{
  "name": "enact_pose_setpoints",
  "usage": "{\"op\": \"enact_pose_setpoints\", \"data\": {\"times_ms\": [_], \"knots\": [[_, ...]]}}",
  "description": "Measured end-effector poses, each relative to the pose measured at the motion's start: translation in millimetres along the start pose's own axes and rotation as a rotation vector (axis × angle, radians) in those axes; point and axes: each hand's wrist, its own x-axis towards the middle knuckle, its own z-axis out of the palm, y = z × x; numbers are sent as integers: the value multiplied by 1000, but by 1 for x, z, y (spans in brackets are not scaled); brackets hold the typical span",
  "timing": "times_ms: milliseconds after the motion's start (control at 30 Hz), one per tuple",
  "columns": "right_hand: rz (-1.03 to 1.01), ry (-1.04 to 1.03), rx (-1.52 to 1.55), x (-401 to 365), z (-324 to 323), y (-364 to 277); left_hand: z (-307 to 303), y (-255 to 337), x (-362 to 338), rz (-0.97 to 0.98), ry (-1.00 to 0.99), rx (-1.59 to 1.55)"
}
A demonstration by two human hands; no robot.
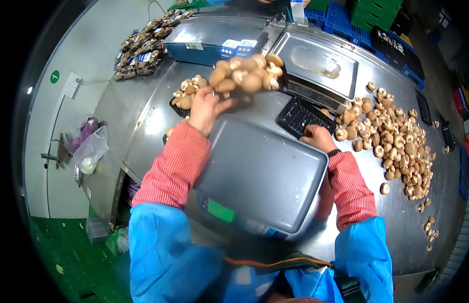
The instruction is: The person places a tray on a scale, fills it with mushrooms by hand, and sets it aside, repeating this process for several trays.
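Observation:
My left hand is closed on the near-left side of a black tray heaped with brown mushrooms. That tray is above the table beyond the grey scale and is slightly blurred. My right hand has its fingers curled at the near edge of a black plastic tray with no mushrooms in it. Between my arms stands the grey weighing scale, its platform bare and its green display facing me. Another filled tray of mushrooms sits just left of my left hand.
Loose mushrooms spread over the steel table at right. A second scale with a steel platform stands at the back. Packed mushroom trays are stacked at the far left. A plastic bag hangs at the left wall.

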Motion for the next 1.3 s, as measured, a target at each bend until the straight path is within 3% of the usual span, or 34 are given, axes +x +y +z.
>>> {"op": "enact_pose_setpoints", "data": {"times_ms": [200, 333, 500, 600, 700, 833, 967, 1067, 1167, 1267, 1300], "knots": [[33, -12, 37, -5, 0, 6, 8, 4, 139, 162, 108, -101], [-69, 41, 32, -8, 3, 10, 15, -1, 188, 177, 211, -177], [-106, 52, -5, -5, 3, 11, 7, -13, 219, 162, 63, -443], [-87, 127, 9, -5, 7, 11, 39, -17, 164, 104, 152, -124], [-121, 283, 23, -10, 4, 6, 53, -36, 110, 6, -152, -43], [-138, 705, 44, -37, -37, -27, 92, -37, 9, -137, -481, 97], [-276, 822, -101, -101, -69, -68, 141, -33, -78, -360, -648, 125], [-348, 752, -129, -152, -57, -89, 181, -28, -123, -384, -754, 221], [-185, 611, -165, -203, -55, -87, 198, -70, -128, -392, -777, 415], [148, 875, -297, -253, -80, -82, 218, -105, -153, -369, -918, 541], [280, 852, -280, -271, -80, -62, 227, -108, -166, -350, -1018, 628]]}}
